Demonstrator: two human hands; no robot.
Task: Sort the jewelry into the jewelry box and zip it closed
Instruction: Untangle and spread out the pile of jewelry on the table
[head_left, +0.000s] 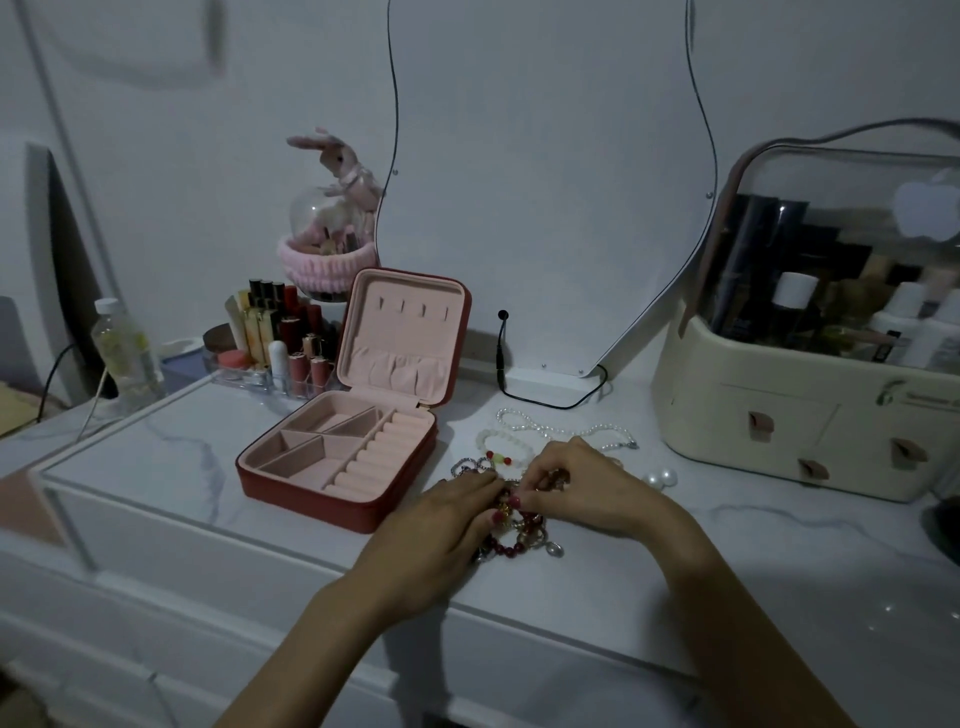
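Both hands pinch into the tangled jewelry pile (519, 525): left hand (457, 519) and right hand (582, 493), each grip clamped on beads. I judge a snag risk: lifting one strand could drag others off the tabletop (675, 571). Jewelry box (343, 457) sits open to the grip's left, compartments bare.

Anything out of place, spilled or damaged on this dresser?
Nothing looks damaged or spilled. The red zip jewelry box with pink lining stands open with its compartments bare. The jewelry lies loose beside it: white pearl necklace, dark red bead bracelet, tangled under both hands.
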